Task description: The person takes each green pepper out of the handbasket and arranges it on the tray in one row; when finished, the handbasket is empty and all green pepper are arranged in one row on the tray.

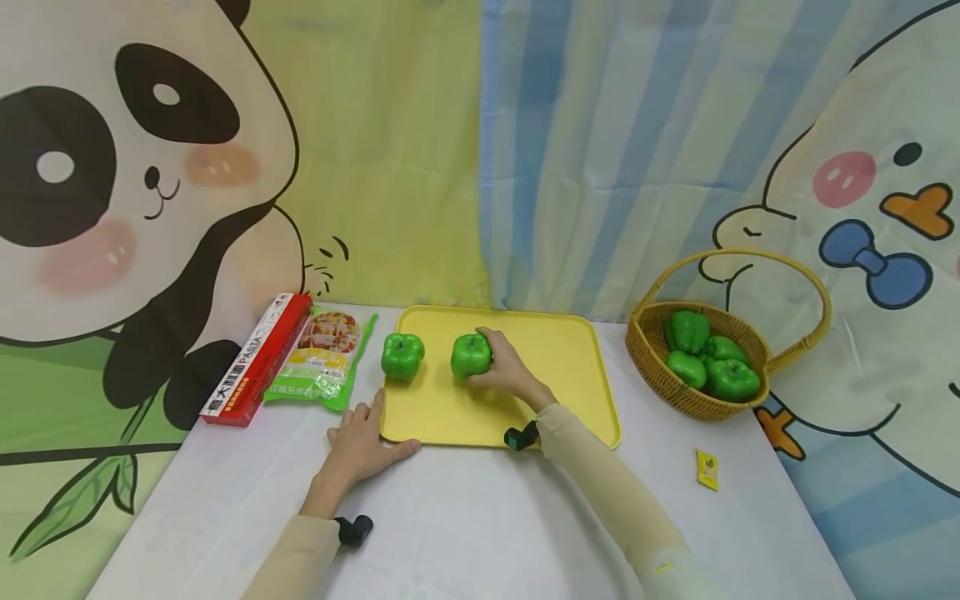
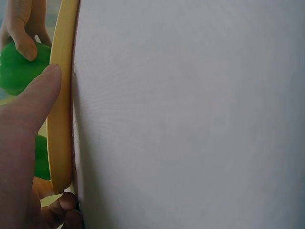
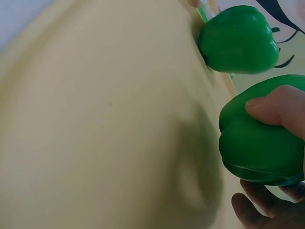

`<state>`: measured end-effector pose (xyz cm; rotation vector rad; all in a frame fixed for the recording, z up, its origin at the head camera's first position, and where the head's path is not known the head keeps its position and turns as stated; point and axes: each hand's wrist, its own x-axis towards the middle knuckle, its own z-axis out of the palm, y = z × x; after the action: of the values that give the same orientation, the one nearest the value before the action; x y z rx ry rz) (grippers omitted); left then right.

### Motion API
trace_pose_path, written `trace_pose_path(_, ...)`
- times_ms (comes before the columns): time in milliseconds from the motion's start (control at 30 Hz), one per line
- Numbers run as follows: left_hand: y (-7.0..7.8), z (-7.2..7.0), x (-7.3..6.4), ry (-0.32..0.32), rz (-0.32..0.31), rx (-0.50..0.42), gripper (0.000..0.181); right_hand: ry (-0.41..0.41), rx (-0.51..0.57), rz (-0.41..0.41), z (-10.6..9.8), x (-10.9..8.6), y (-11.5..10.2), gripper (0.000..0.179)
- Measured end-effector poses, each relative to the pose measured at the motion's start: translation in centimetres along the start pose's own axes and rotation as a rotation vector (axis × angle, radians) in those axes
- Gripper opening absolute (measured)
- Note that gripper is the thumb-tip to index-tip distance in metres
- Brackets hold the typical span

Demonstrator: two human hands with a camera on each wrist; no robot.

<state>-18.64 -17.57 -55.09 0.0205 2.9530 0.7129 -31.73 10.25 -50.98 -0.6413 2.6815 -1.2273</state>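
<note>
My right hand (image 1: pixel 512 369) grips a green bell pepper (image 1: pixel 471 356) over the yellow tray (image 1: pixel 555 375). In the right wrist view the thumb lies across this pepper (image 3: pixel 262 138), with the other fingers round its far side and its shadow on the tray. A second green bell pepper (image 1: pixel 402 357) sits at the tray's left side. My left hand (image 1: pixel 360 446) touches the tray's front left corner, fingers spread along the side and thumb along the front edge. The left wrist view shows that thumb on the tray's rim (image 2: pixel 61 124).
At the right stands a wicker basket (image 1: pixel 660 379) with a tall handle, holding several green bell peppers (image 1: pixel 731 381). A small yellow packet (image 1: pixel 707 470) lies in front of it. Left of the tray are a red pasta box (image 1: pixel 258 358) and a green food bag (image 1: pixel 318 367). Printed curtains hang behind.
</note>
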Motion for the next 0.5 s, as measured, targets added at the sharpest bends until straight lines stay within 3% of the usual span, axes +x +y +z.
trace_pose_path(200, 0.0, 0.0, -0.1, 0.000, -0.003, -0.002, 0.127, -0.058, -0.004, -0.023, 1.2, 0.2, -0.4, 0.098)
trace_pose_path(500, 0.2, -0.2, -0.2, 0.006, 0.015, 0.008, 0.126, -0.064, -0.018, -0.029, 2.7, 0.9, -1.0, 0.100)
